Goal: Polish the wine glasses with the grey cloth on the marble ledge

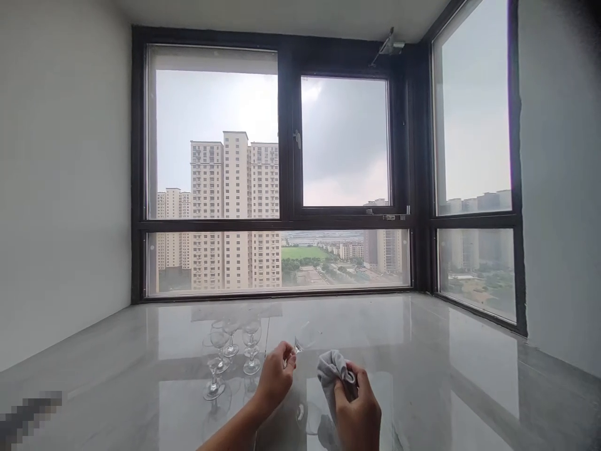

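My left hand (276, 378) is closed on the stem of a clear wine glass (304, 339), which tilts up and to the right over the glossy floor. My right hand (357, 410) is closed on a bunched grey cloth (331, 369) just right of the glass, a small gap apart from it. Several more clear stemmed glasses (230, 351) stand upright on the floor in a cluster to the left of my left hand.
The shiny pale marble floor (446, 376) runs to large dark-framed windows (282, 219) at the back and the right. A white wall (61, 188) closes the left side. A blurred patch sits at the lower left corner.
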Action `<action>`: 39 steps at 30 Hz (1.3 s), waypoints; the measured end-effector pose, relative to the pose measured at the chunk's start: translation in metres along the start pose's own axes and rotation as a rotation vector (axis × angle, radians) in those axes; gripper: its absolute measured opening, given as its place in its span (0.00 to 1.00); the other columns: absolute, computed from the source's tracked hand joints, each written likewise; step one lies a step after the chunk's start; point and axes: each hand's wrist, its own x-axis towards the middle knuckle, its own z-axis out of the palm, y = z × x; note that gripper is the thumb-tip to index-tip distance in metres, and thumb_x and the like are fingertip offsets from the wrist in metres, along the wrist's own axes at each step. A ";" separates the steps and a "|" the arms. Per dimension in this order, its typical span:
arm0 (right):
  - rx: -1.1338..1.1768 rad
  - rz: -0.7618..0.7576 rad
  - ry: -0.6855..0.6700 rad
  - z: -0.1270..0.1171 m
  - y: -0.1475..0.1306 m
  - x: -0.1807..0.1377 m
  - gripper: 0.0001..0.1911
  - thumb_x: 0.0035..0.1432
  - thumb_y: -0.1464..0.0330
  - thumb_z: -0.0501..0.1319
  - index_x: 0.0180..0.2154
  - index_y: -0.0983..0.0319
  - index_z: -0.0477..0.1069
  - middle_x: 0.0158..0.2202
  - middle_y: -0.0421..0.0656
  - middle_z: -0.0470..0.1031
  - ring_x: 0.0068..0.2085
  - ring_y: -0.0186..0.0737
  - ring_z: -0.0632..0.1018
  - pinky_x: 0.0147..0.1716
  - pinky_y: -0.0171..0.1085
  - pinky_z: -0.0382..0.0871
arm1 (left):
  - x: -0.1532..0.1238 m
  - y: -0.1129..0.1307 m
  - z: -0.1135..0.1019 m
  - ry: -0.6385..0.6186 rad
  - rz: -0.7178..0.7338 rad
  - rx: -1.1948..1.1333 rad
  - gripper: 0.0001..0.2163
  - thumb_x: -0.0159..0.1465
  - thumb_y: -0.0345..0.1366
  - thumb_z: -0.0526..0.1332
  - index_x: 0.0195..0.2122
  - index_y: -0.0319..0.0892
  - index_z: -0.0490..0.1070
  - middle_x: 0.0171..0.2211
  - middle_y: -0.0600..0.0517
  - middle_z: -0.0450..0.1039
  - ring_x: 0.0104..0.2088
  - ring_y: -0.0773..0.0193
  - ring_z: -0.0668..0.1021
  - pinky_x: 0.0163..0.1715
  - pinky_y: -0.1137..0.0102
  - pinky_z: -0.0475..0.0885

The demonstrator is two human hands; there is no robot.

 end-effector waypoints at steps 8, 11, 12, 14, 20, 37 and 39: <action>0.061 -0.163 0.012 0.019 -0.023 0.008 0.10 0.56 0.67 0.58 0.41 0.57 0.72 0.38 0.45 0.81 0.38 0.46 0.82 0.39 0.39 0.74 | 0.001 0.001 0.006 -0.071 0.012 -0.037 0.02 0.65 0.36 0.52 0.35 0.47 0.62 0.24 0.56 0.73 0.26 0.63 0.75 0.30 0.71 0.63; 0.068 -0.351 -0.108 0.024 -0.046 0.020 0.12 0.57 0.74 0.55 0.41 0.56 0.71 0.38 0.43 0.80 0.39 0.44 0.81 0.40 0.38 0.75 | 0.002 0.000 0.007 -0.049 0.037 0.026 0.02 0.64 0.34 0.52 0.34 0.47 0.62 0.24 0.57 0.70 0.24 0.65 0.72 0.27 0.72 0.59; 0.064 -0.406 -0.151 0.024 -0.051 0.022 0.13 0.57 0.75 0.54 0.40 0.56 0.71 0.37 0.43 0.79 0.39 0.43 0.81 0.39 0.37 0.75 | 0.002 0.000 0.006 -0.028 0.047 0.060 0.02 0.63 0.33 0.53 0.33 0.46 0.62 0.23 0.57 0.69 0.24 0.65 0.71 0.27 0.72 0.58; 0.057 -0.502 -0.212 0.025 -0.053 0.023 0.15 0.57 0.78 0.53 0.40 0.56 0.71 0.36 0.42 0.78 0.38 0.43 0.80 0.38 0.37 0.75 | 0.003 -0.002 0.004 -0.005 0.060 0.139 0.04 0.59 0.31 0.55 0.28 0.46 0.62 0.21 0.58 0.66 0.23 0.66 0.68 0.27 0.72 0.56; 0.045 -0.460 -0.111 0.018 -0.027 0.016 0.16 0.59 0.77 0.52 0.44 0.57 0.70 0.38 0.45 0.78 0.42 0.45 0.80 0.42 0.42 0.75 | -0.004 0.001 0.000 -0.167 0.158 0.210 0.06 0.56 0.30 0.59 0.23 0.44 0.69 0.21 0.55 0.69 0.24 0.64 0.69 0.29 0.70 0.58; 0.201 0.134 -0.207 -0.029 -0.024 0.033 0.12 0.50 0.61 0.62 0.37 0.59 0.74 0.33 0.45 0.82 0.35 0.47 0.82 0.36 0.38 0.74 | -0.011 0.009 -0.004 -0.200 0.212 -0.194 0.10 0.63 0.43 0.63 0.33 0.42 0.75 0.33 0.49 0.76 0.36 0.59 0.77 0.43 0.66 0.70; 0.275 0.136 -0.297 -0.019 -0.034 0.024 0.10 0.51 0.63 0.62 0.36 0.60 0.74 0.32 0.44 0.82 0.35 0.46 0.82 0.36 0.38 0.74 | -0.008 0.011 -0.003 -0.240 0.154 -0.236 0.13 0.63 0.46 0.63 0.31 0.41 0.75 0.31 0.49 0.77 0.35 0.59 0.77 0.41 0.67 0.70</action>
